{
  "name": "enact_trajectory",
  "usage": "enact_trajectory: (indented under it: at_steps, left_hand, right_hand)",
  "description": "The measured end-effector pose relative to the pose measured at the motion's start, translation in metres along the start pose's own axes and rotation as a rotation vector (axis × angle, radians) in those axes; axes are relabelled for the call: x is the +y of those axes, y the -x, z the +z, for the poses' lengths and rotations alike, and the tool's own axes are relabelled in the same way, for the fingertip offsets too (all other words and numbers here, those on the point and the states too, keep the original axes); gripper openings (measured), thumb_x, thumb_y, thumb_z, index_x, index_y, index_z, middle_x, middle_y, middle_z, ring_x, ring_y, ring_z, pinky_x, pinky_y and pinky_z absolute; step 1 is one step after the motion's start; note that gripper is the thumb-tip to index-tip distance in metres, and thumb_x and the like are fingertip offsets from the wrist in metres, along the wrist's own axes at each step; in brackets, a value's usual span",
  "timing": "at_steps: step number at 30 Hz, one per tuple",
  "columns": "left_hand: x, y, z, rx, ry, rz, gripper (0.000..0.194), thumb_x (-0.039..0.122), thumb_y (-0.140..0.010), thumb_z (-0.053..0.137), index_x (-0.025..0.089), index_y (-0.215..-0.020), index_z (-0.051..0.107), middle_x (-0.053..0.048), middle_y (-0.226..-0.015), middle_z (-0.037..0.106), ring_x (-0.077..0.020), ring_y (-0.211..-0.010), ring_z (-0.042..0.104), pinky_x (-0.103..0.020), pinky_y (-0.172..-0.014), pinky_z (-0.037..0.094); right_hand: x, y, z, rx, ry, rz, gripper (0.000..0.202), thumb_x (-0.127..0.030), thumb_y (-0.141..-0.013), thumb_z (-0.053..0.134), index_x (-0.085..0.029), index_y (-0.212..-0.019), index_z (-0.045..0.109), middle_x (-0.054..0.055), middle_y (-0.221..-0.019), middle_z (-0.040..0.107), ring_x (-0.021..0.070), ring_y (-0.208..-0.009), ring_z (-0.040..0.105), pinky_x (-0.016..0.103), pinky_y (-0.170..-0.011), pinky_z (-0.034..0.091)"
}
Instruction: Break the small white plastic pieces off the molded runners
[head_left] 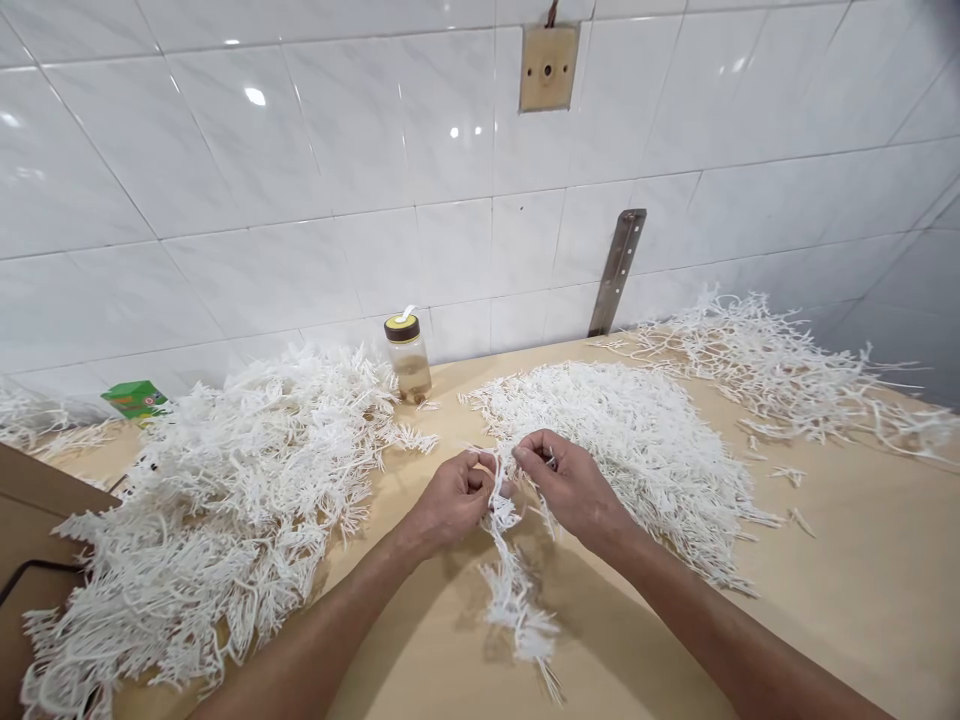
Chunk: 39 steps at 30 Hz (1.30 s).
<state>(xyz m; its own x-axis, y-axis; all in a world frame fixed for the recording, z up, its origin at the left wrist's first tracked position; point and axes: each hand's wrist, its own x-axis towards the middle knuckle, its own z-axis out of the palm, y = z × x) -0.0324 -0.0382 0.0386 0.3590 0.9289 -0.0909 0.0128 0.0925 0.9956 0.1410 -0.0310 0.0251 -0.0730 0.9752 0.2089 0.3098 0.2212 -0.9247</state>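
My left hand (457,497) is closed around the upper end of a white tufted strand (512,580), which hangs down toward the front of the table in frayed clumps. Close beside it, my right hand (566,478) is pinched shut, with thin white strands showing at its fingers. Just behind my right hand lies a broad heap of short white strand pieces (622,430). To the left of my left hand spreads a larger, fluffier pile of white tufted strands (247,490). The exact grip at the fingertips is partly hidden.
A clear bottle (412,372) with a dark and yellow lid stands near the tiled wall. A metal ruler-like strip (618,272) leans there. More long white strands (780,365) lie back right. A green box (135,399) and brown cardboard (45,510) are left.
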Motion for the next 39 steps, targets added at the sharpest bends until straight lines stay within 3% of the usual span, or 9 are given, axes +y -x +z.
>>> enact_trajectory:
  at_steps: [6,9,11,15,19,26,30,34,39]
  left_hand:
    - [-0.001,-0.008,-0.025,-0.025,0.068,-0.205,0.057,0.066,-0.084,0.050,0.012,-0.086,0.070,-0.003,-0.060,0.063,-0.0066,-0.039,0.039,-0.019,-0.036,0.022]
    - [-0.001,-0.015,-0.040,0.009,0.269,-0.183,0.061,0.069,-0.083,0.050,0.012,-0.083,0.070,-0.004,-0.060,0.062,-0.0057,-0.037,0.038,-0.019,-0.034,0.025]
    - [-0.001,-0.017,-0.048,0.074,0.414,-0.139,0.058,0.069,-0.080,0.056,0.013,-0.081,0.069,-0.005,-0.067,0.064,-0.0079,-0.042,0.046,-0.020,-0.038,0.036]
    - [-0.002,-0.015,-0.053,0.079,0.488,-0.066,0.042,0.049,-0.068,0.080,0.014,-0.089,0.069,-0.003,-0.070,0.065,-0.0123,-0.054,0.059,-0.024,-0.050,0.049]
    - [-0.004,-0.014,-0.050,0.004,0.415,-0.037,0.040,0.021,-0.057,0.089,0.013,-0.089,0.068,0.001,-0.066,0.063,-0.0121,-0.055,0.063,-0.021,-0.053,0.049]
    - [-0.008,-0.027,-0.056,0.361,0.568,0.056,0.033,0.018,-0.058,0.088,0.014,-0.078,0.061,0.004,-0.071,0.061,-0.0072,-0.053,0.058,-0.020,-0.051,0.048]
    - [-0.005,-0.030,-0.057,0.497,0.573,0.110,0.033,0.022,-0.061,0.086,0.013,-0.078,0.060,0.004,-0.067,0.059,-0.0093,-0.056,0.062,-0.020,-0.051,0.047]
    - [0.010,-0.024,-0.051,0.514,0.511,0.212,0.034,0.026,-0.062,0.086,0.014,-0.080,0.059,0.003,-0.069,0.062,-0.0122,-0.064,0.067,-0.022,-0.060,0.049]
    - [0.041,-0.002,-0.038,0.564,0.179,0.563,0.030,0.026,-0.069,0.082,0.018,-0.087,0.060,0.000,-0.080,0.068,-0.0169,-0.078,0.071,-0.028,-0.077,0.052]
  right_hand:
    - [0.008,-0.004,-0.004,0.211,-0.103,0.149,0.031,-0.051,-0.088,0.054,-0.021,-0.082,0.055,-0.006,-0.055,0.042,0.0092,-0.045,0.032,0.022,-0.041,0.026]
    - [0.012,-0.005,-0.002,0.218,-0.193,0.144,0.033,-0.054,-0.087,0.054,-0.021,-0.083,0.054,-0.006,-0.057,0.044,0.0086,-0.043,0.033,0.022,-0.039,0.027]
    - [0.014,-0.006,-0.001,0.219,-0.255,0.149,0.034,-0.054,-0.085,0.057,-0.021,-0.084,0.053,-0.004,-0.062,0.049,0.0083,-0.044,0.036,0.022,-0.038,0.029]
    - [0.015,-0.009,-0.001,0.235,-0.386,0.183,0.032,-0.050,-0.080,0.065,-0.021,-0.090,0.053,-0.001,-0.075,0.056,0.0083,-0.049,0.041,0.021,-0.039,0.036]
    - [0.009,-0.008,-0.005,0.163,-0.428,0.152,0.029,-0.047,-0.082,0.065,-0.019,-0.087,0.059,-0.003,-0.064,0.051,0.0099,-0.053,0.044,0.021,-0.042,0.041]
    - [-0.012,0.005,-0.008,-0.023,-0.460,-0.029,0.019,-0.036,-0.084,0.066,-0.018,-0.091,0.063,0.006,-0.083,0.066,0.0184,-0.074,0.064,0.031,-0.058,0.057]
    - [-0.017,0.017,-0.001,-0.181,-0.149,-0.358,0.008,-0.022,-0.086,0.060,-0.020,-0.092,0.065,0.009,-0.096,0.069,0.0213,-0.088,0.067,0.037,-0.075,0.058]
    - [-0.013,0.024,0.008,-0.270,0.119,-0.670,0.022,-0.013,-0.089,0.052,-0.023,-0.103,0.066,0.010,-0.108,0.068,0.0223,-0.103,0.065,0.040,-0.089,0.056]
    - [-0.006,0.020,0.015,-0.152,0.111,-0.605,0.027,-0.016,-0.093,0.048,-0.025,-0.112,0.065,0.010,-0.116,0.067,0.0232,-0.110,0.063,0.042,-0.095,0.055]
